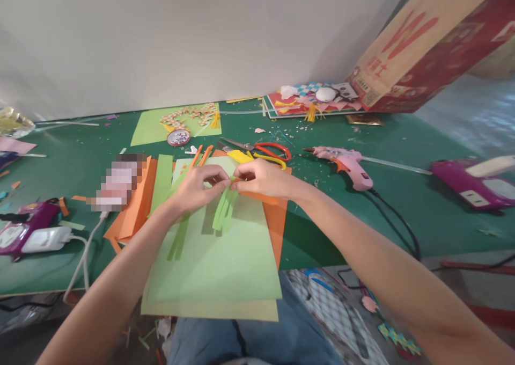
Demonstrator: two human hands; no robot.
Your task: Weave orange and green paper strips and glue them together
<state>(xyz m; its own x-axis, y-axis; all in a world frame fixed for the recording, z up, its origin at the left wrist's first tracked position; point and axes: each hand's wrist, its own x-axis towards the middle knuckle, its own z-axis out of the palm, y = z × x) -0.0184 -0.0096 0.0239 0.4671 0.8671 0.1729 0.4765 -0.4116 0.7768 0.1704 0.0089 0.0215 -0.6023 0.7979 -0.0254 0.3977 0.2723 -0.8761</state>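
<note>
My left hand [203, 185] and my right hand [257, 178] meet above a stack of light green paper [217, 274]. Both pinch the top of some green paper strips [222, 212], whose free ends hang toward me. The exact fold or join between the fingertips is hidden. Under my left wrist lie more green strips [177, 241]. Orange strips [201, 155] stick out just beyond my left hand. Behind my right hand are scissors with red handles [273, 150] and a yellow-handled tool [257, 157], partly covered by the hand.
A pink glue gun [346, 163] lies at right, its cord trailing off the front edge. Purple power strips [475, 185] sit at both sides. Folded orange paper [139, 204] and a blurred phone [118, 182] are at left. A bead dish [178, 137] and paper bag [422, 48] stand behind.
</note>
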